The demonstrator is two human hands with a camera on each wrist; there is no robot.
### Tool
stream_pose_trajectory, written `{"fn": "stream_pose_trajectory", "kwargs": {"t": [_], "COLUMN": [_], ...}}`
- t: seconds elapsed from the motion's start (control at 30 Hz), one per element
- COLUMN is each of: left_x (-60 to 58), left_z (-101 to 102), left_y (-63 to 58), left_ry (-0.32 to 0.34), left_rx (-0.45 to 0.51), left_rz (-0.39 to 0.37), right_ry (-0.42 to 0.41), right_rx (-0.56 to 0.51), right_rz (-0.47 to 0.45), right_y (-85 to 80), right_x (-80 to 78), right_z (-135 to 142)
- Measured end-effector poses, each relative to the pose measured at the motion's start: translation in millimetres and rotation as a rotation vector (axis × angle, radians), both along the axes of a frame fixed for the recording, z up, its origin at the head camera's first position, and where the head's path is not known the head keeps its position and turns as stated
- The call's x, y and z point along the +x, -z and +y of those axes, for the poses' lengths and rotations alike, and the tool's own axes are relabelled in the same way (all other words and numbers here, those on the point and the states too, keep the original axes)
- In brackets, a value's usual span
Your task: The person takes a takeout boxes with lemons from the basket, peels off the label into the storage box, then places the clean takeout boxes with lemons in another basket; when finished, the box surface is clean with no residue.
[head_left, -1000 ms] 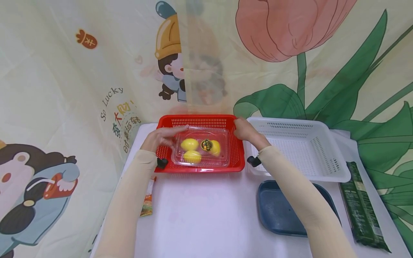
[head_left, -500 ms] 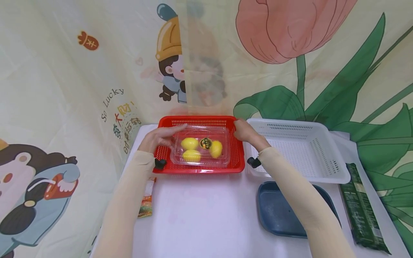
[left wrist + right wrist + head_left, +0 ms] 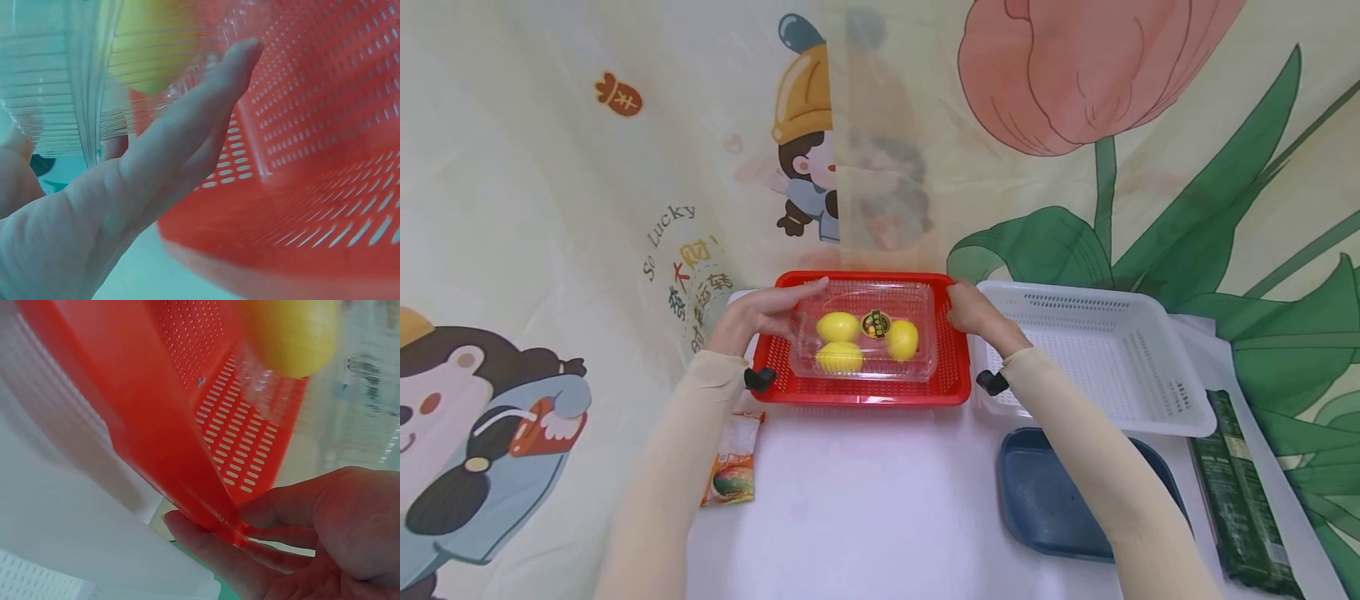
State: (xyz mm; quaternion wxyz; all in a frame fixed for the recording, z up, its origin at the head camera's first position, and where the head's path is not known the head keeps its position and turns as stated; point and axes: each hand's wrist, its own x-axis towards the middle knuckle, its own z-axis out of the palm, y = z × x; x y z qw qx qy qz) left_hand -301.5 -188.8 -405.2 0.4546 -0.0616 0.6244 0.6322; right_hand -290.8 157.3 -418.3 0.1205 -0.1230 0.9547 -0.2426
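Observation:
A clear plastic box (image 3: 880, 357) with three lemons (image 3: 839, 358) inside and a dark round label on its lid is above the red basket (image 3: 861, 399). My left hand (image 3: 758, 315) holds the box by its left end. In the left wrist view, thumb and fingers lie on two sides of the ribbed plastic box (image 3: 47, 94), and some fingers are hidden behind it. At the basket's back right corner, my right hand (image 3: 976, 310) grips the rim. The right wrist view has thumb and fingers pinching that red rim (image 3: 215, 509).
A white basket (image 3: 1180, 367) stands right of the red one. In front of it lies a dark blue tray (image 3: 1037, 521), partly under my right sleeve. Green packages (image 3: 1243, 500) lie at the right edge. An orange packet (image 3: 733, 471) is by my left forearm. A printed curtain hangs behind.
The box has shifted slightly back and appears raised, with my left hand moving along with it. One lemon has rolled inside. My right hand stays at the basket's rim.

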Motion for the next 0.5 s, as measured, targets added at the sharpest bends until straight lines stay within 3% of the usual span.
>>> {"fn": "stream_pose_trajectory", "kwargs": {"t": [0.2,0.5], "left_x": [8.0,30.7], "left_z": [0,-4], "left_y": [-16.0,-33.7], "left_ry": [0.023,0.031], "left_rx": [-0.012,-0.03], "left_rz": [0.039,0.067], "right_ry": [0.003,-0.028], "right_rx": [0.011,0.021], "right_rz": [0.01,0.06], "right_y": [4.2,4.3], "right_x": [-1.1,-3.2], "right_z": [1,1]}}
